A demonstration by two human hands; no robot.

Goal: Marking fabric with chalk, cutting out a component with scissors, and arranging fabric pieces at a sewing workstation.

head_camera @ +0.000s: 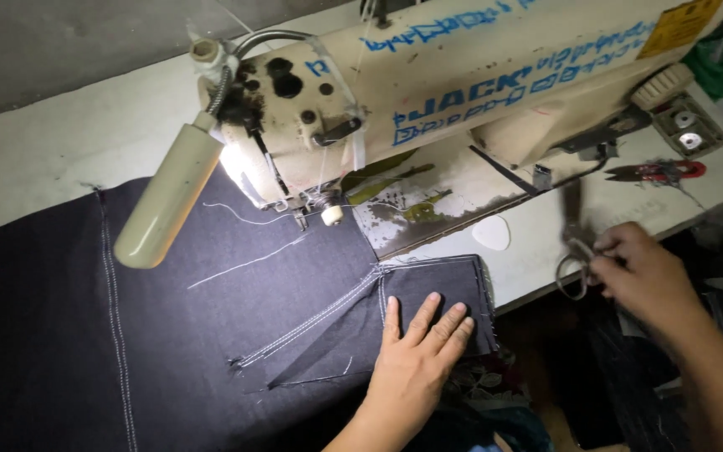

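Dark denim fabric (177, 335) with pale double stitching lies spread over the sewing table. My left hand (418, 351) rests flat on a folded denim flap (437, 280) near the table's front edge, fingers spread and holding nothing. My right hand (642, 272) grips a pair of metal scissors (575, 251) by the handles at the table's right edge, the blades pointing up and blurred. The needle area (311, 209) of the cream sewing machine (428, 92) sits just beyond the fabric.
A cream work lamp (169, 197) hangs over the denim on the left. Red-handled snips (658, 172) and a bobbin winder (688, 125) lie at the right on the white table (537, 226). A white chalk piece (491, 233) lies near the flap. Loose white threads cross the fabric.
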